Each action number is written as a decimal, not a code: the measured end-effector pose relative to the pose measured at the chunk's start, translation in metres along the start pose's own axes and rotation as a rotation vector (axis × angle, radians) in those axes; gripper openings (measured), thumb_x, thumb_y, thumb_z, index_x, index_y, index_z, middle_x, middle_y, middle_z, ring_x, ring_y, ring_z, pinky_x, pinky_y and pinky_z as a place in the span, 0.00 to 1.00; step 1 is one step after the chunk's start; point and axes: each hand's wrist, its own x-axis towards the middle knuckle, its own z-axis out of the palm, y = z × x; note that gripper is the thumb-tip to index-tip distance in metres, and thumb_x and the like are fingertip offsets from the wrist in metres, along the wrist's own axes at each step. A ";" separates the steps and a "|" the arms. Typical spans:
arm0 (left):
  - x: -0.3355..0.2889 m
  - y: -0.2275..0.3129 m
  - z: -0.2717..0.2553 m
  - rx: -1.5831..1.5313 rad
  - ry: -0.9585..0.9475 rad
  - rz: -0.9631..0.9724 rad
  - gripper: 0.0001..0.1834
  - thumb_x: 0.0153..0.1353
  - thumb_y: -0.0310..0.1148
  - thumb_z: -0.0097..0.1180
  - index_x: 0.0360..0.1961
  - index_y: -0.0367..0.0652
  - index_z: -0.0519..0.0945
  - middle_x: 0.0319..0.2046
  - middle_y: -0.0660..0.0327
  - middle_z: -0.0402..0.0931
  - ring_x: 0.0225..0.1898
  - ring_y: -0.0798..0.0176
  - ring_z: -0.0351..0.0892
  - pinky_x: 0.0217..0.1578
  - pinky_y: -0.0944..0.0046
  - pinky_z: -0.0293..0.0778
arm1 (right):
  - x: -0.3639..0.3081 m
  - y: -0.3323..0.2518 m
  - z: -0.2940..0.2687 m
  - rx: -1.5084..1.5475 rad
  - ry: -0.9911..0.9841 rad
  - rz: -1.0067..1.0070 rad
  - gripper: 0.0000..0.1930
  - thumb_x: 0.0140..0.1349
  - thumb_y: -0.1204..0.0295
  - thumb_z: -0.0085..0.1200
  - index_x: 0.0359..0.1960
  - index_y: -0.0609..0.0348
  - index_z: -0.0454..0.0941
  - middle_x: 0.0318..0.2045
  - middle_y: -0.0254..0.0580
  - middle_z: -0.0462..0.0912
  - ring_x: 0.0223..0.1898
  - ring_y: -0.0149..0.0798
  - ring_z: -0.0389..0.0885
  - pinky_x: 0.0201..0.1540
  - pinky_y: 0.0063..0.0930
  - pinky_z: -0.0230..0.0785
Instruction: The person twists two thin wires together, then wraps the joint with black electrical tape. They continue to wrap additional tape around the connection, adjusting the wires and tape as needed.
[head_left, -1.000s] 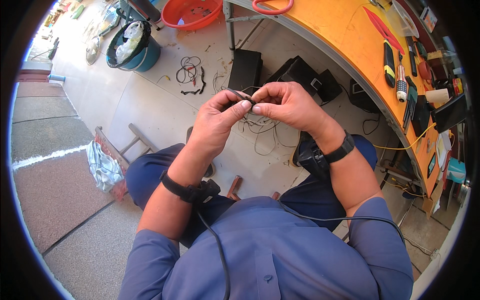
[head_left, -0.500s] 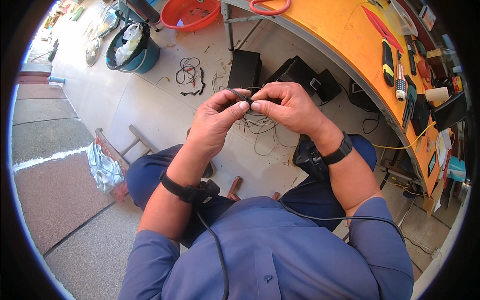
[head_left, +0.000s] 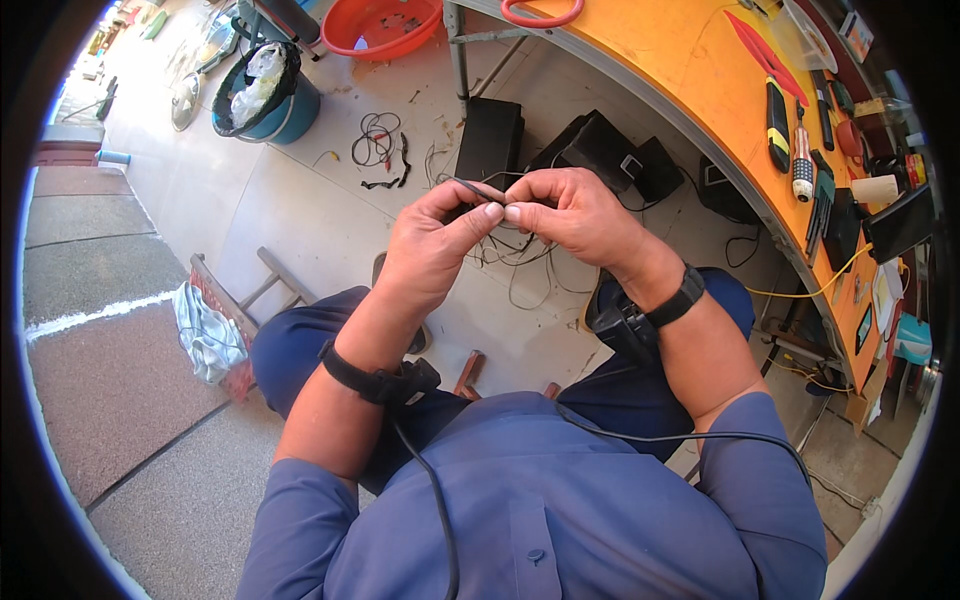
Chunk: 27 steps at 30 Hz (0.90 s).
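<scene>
Seen from above: a thin dark wire (head_left: pixel 478 188) pinched between both hands, held over the pale concrete floor (head_left: pixel 300 215) in front of the curved orange workbench (head_left: pixel 690 75). Left hand (head_left: pixel 435 240) closed narrowly, thumb and forefinger tips pressed on the wire; right hand (head_left: pixel 570 212) likewise curled tight, fingertips meeting the left ones at the middle. Wire end poking out leftward above the left thumb, the rest hidden inside the right fist or trailing down toward the tangle of loose thin wires (head_left: pixel 520 262) below the hands. Whether bare strands were exposed at the pinch: could not be told.

Judged as fine twisting or stripping work. Best done with both pinches kept close together, one held firm as an anchor, the other rolled in small turns, the loose slack kept clear of the tangle below.

Black boxy devices (head_left: pixel 590 150) lying on the floor under the workbench edge; red plastic basin (head_left: pixel 385 25) beyond its far end; hand tools (head_left: pixel 790 140) on top.
</scene>
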 end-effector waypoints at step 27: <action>-0.002 -0.004 0.006 -0.217 -0.072 -0.229 0.22 0.67 0.27 0.53 0.61 0.31 0.74 0.51 0.57 0.78 0.50 0.65 0.76 0.55 0.64 0.72 | 0.004 -0.001 -0.008 0.230 0.096 0.080 0.09 0.70 0.68 0.60 0.42 0.62 0.83 0.31 0.34 0.84 0.26 0.21 0.74 0.28 0.15 0.68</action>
